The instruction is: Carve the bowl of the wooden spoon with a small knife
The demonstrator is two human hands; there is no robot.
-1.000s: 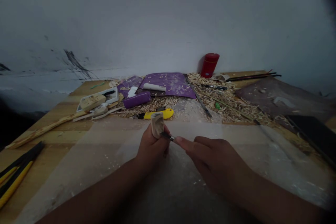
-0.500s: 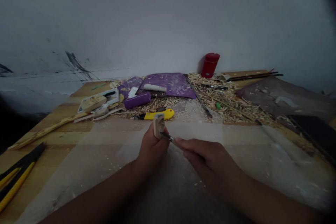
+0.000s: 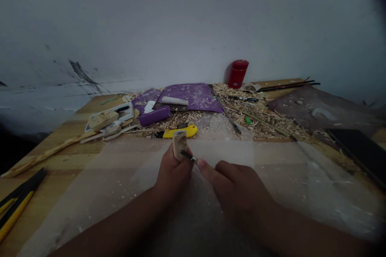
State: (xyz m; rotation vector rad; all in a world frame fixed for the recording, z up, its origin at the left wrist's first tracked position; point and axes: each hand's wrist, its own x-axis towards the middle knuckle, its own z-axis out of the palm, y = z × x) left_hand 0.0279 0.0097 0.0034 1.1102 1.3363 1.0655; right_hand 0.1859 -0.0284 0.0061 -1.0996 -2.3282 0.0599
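Near the cutter (image 3: 181,131), closed left hand (image 3: 174,172) holds wood (image 3: 179,143), closed right hand (image 3: 239,186) a tool (image 3: 189,156): carving, I think; next stroke needs steadiness.

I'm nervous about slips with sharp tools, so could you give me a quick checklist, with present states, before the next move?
1. Wooden block gripped: ok, the left hand closes around its lower part.
2. Carving tool in hand: ok, the right hand holds it.
3. Tool tip at the block: ok, it appears to meet the face turned toward the camera.
4. Left hand well clear of the tip: not ok, the tip is close beside it.
5. Blade of the yellow utility knife retracted: cannot tell, its front end is too dark.
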